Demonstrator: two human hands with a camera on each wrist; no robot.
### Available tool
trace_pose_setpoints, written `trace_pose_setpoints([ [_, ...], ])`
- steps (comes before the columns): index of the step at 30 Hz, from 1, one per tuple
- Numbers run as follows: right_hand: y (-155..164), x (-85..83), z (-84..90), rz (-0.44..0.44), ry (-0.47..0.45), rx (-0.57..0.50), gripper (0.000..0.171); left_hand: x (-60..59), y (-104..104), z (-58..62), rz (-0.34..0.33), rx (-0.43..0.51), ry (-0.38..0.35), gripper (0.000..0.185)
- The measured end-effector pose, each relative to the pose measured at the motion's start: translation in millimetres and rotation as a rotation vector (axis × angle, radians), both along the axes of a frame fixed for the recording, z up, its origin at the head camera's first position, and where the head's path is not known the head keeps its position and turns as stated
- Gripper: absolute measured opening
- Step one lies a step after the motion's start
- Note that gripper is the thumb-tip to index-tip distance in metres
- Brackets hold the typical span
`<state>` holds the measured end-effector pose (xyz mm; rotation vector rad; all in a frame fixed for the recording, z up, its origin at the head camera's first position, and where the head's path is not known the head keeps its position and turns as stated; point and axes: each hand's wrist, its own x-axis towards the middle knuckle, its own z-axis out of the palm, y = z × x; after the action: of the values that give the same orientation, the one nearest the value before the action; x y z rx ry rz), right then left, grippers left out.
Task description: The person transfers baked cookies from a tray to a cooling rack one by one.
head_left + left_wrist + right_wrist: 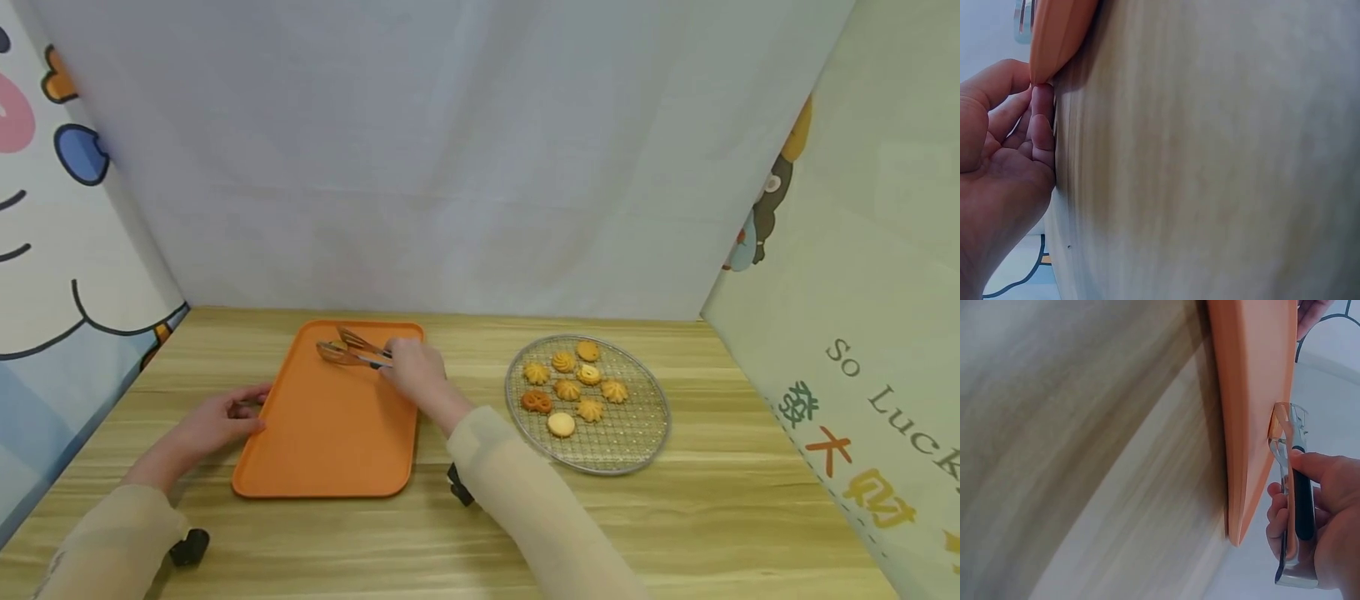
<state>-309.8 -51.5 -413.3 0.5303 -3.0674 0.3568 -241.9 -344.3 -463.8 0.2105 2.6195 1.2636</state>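
My right hand (417, 367) grips a pair of metal tongs (1303, 500) with black handle grips, over the far part of an orange tray (337, 442). Between the tong tips is a small golden cookie (340, 345), partly hidden by the tongs. Whether it touches the tray, I cannot tell. At the tray's left rim, my left hand (217, 423) holds the edge with thumb and fingers. The left wrist view shows that hand (1007, 137) low against the table, with its fingertips at the tray's rim (1060, 37).
Right of the tray lies a round wire rack (622, 446) with several cookies of different shapes, among them a brown pretzel-shaped one (537, 402) and a pale round one (561, 425). The wooden table (720, 500) ends at a white cloth (450, 167) behind; printed panels stand at both sides.
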Motion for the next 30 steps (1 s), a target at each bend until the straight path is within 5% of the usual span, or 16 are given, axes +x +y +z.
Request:
trace_pose_setpoints([
  [10, 12.1, 2.2, 4.8, 0.052, 0.007, -0.034, 0.031, -0.8, 0.2, 0.8, -0.003, -0.055, 0.01, 0.067],
  [30, 55.4, 12.5, 52.3, 0.174, -0.022, -0.114, 0.039, 1.6, 2.9, 3.0, 0.003, -0.012, 0.005, 0.066],
])
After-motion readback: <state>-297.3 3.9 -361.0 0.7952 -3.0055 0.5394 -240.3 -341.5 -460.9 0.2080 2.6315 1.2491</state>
